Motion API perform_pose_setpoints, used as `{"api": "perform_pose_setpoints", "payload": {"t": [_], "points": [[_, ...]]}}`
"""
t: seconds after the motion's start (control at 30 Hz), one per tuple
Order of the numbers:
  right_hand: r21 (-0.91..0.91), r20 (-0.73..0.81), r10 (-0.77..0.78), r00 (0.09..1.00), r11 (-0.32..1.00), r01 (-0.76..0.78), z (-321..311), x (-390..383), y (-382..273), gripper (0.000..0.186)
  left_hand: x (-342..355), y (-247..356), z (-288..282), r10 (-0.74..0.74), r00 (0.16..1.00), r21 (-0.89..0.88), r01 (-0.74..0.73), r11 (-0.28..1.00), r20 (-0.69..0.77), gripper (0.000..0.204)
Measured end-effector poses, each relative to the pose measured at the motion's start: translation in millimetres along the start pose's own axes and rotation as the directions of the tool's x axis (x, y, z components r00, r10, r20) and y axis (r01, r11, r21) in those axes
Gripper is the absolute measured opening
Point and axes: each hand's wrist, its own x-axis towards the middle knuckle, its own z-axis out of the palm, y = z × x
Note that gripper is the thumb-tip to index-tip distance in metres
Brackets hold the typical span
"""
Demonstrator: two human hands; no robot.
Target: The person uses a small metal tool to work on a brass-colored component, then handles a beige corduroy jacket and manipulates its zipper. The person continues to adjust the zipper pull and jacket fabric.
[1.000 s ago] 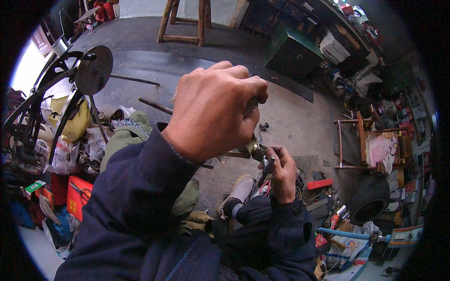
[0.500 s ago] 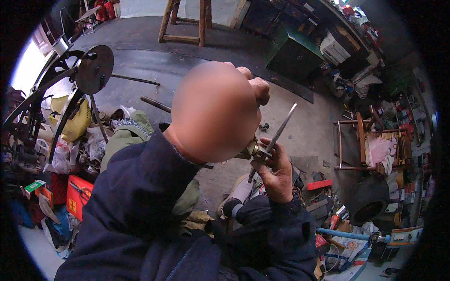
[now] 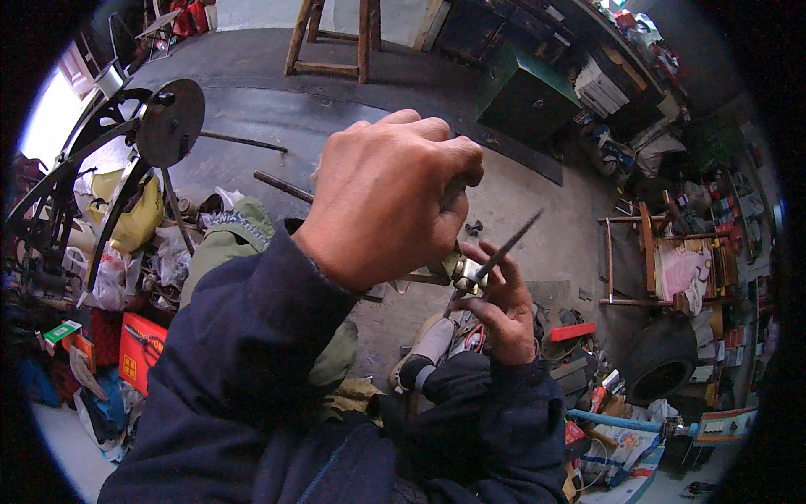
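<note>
My left hand (image 3: 386, 202) is raised in the middle of the view, back up, its fingers curled closed. What they grip is hidden beneath the hand. To its lower right, my right hand (image 3: 509, 321) pinches a small, shiny metal fitting (image 3: 468, 275) between thumb and fingers. A dark, tapered metal rod (image 3: 514, 238), like a slim file, crosses the fitting, its pointed end slanting up and right. Beyond my left wrist a round metal bar (image 3: 283, 186) sticks out leftward. Whether it joins the fitting I cannot tell.
A black iron machine with a round wheel (image 3: 170, 123) stands at left beside plastic bags (image 3: 113, 277). Ahead are a wooden stool (image 3: 327, 67) and a green box (image 3: 529, 99). A wooden-framed chair (image 3: 646, 252) and a tyre (image 3: 663, 357) are at right. My shoe (image 3: 432, 340) shows below.
The tapered rod's pointed end has swung down and to the right, and the fitting has turned with it. My right hand has shifted slightly; the left stays nearly in place.
</note>
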Motion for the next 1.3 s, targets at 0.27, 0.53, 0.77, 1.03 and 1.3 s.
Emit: {"api": "perform_pose_setpoints", "payload": {"t": [0.27, 0.53, 0.77, 1.03, 1.3], "points": [[0.024, 0.153, -0.157, 0.976, 0.988, 0.156, -15, 6, 1, 0.057, 0, 2, 1, -0.005, 1.0, -0.002, 0.005, 1.0, 0.012, 0.02], [-0.225, 0.124, -0.184, 0.975, 0.952, 0.209, -3, 4, -5, 0.037, 0, 3, 2, 0.002, 1.0, -0.003, -0.002, 1.0, 0.028, 0.017], [-0.386, -0.172, -0.178, 0.969, 0.917, 0.1, 2, 3, -5, 0.048, 0, 2, 3, 0.008, 1.0, 0.0, -0.008, 1.0, 0.009, 0.02], [-0.152, -0.068, 0.371, 0.926, 0.914, -0.377, -18, 6, 0, 0.056, 0, 3, 0, 0.002, 1.0, 0.01, -0.002, 1.0, 0.02, 0.021], [-0.055, -0.055, 0.139, 0.989, 0.988, -0.142, -5, 4, 13, 0.057, -1, 1, -1, -0.007, 1.0, 0.003, 0.007, 1.0, 0.012, 0.021]]}}
